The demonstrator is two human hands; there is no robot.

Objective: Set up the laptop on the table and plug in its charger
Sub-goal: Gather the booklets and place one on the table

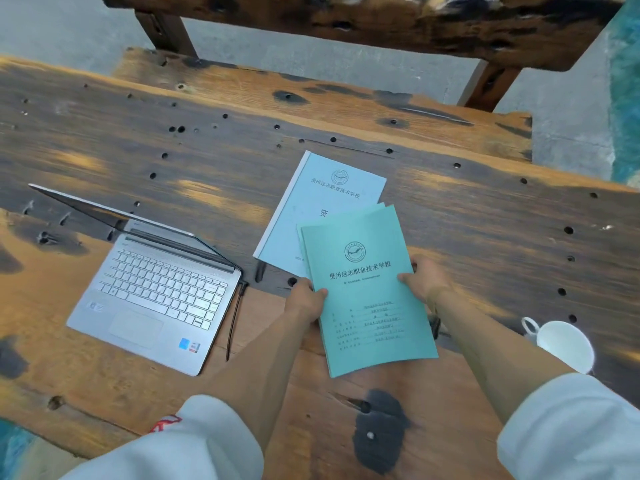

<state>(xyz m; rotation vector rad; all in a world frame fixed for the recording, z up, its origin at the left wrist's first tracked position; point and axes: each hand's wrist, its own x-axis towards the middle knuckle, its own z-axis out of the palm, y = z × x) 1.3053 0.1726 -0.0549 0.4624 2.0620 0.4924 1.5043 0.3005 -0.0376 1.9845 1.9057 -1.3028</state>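
From the head camera, your laptop [152,292] already sits open on the wooden table [104,140], off to your left, with a dark charger cable [235,317] running from its right edge toward you. So the setup step looks done, as far as you can judge; whether the far end of that cable reaches a socket is out of view.

What you have in hand is something else: your left hand [306,301] and right hand [424,277] each pinch a side of a small stack of teal booklets [370,296], thumbs on top, held just above the table. A paler booklet [318,209] lies flat beyond them, partly covered by the stack.

Your next move calls for setting these down clear of the laptop and cable (and clear of the white cup [562,344] near your right forearm).

The table is rough, knotted and pitted with holes, with a heavy bench [346,22] behind it, over a grey floor.
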